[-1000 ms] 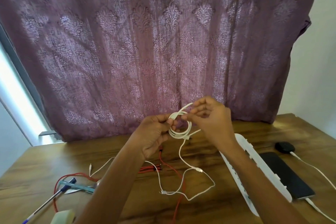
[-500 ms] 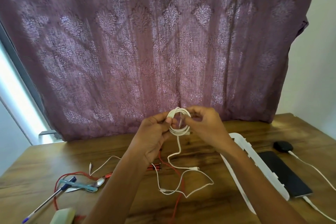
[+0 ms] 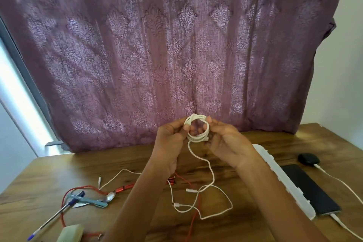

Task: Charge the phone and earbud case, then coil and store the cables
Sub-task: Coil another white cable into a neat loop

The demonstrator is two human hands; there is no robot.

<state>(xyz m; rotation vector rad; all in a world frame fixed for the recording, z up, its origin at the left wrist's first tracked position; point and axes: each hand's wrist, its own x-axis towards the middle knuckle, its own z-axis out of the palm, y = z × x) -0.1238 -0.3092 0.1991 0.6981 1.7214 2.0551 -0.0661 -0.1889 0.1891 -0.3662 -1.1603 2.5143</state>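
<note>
**Coil grows, tail shortens**

Since a second ago another turn has gone onto the white cable (image 3: 196, 118), and less tail hangs toward the worktop (image 3: 88, 165). Left hand (image 3: 172, 139) pinches the loops at nine o'clock of the coil, so they cannot spring apart. Right hand (image 3: 225, 141) curls round them at three o'clock, likely to feed slack. Phone (image 3: 308, 188) and earbud case (image 3: 308, 158) lie cabled at four o'clock, well apart.
</note>
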